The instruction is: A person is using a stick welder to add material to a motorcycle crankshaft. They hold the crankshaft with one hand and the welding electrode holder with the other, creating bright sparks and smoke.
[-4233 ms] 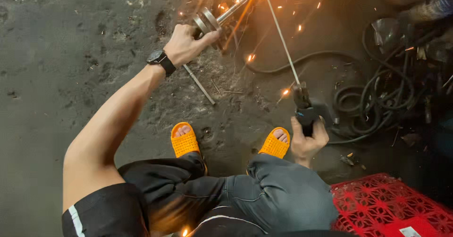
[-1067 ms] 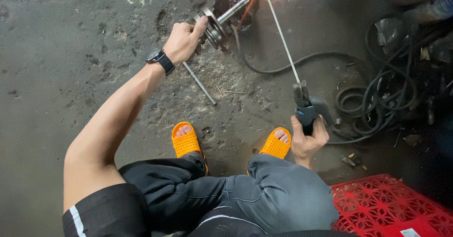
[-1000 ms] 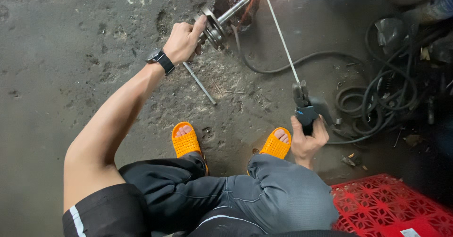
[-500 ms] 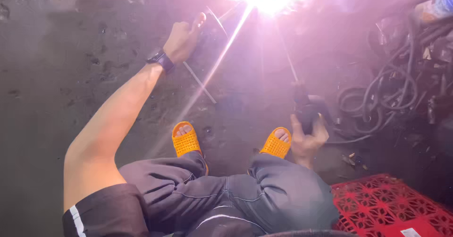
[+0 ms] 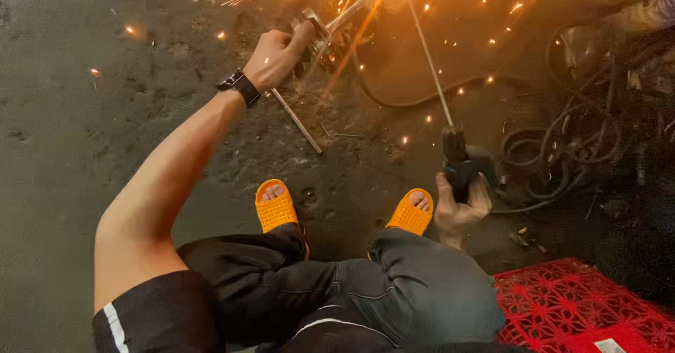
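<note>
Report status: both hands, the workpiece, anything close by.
Left hand grips metal workpiece. Right hand grips electrode holder, rod tip at the workpiece, sparks flying. Cables coiled right; loose bar near left sandal.

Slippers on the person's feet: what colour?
Orange slippers, clearest in the head view.

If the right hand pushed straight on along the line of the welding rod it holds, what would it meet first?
Most likely the metal pipe piece gripped by the left hand: the right hand aims its electrode holder and rod at the sparking joint there. Depth is hard to judge.
</note>
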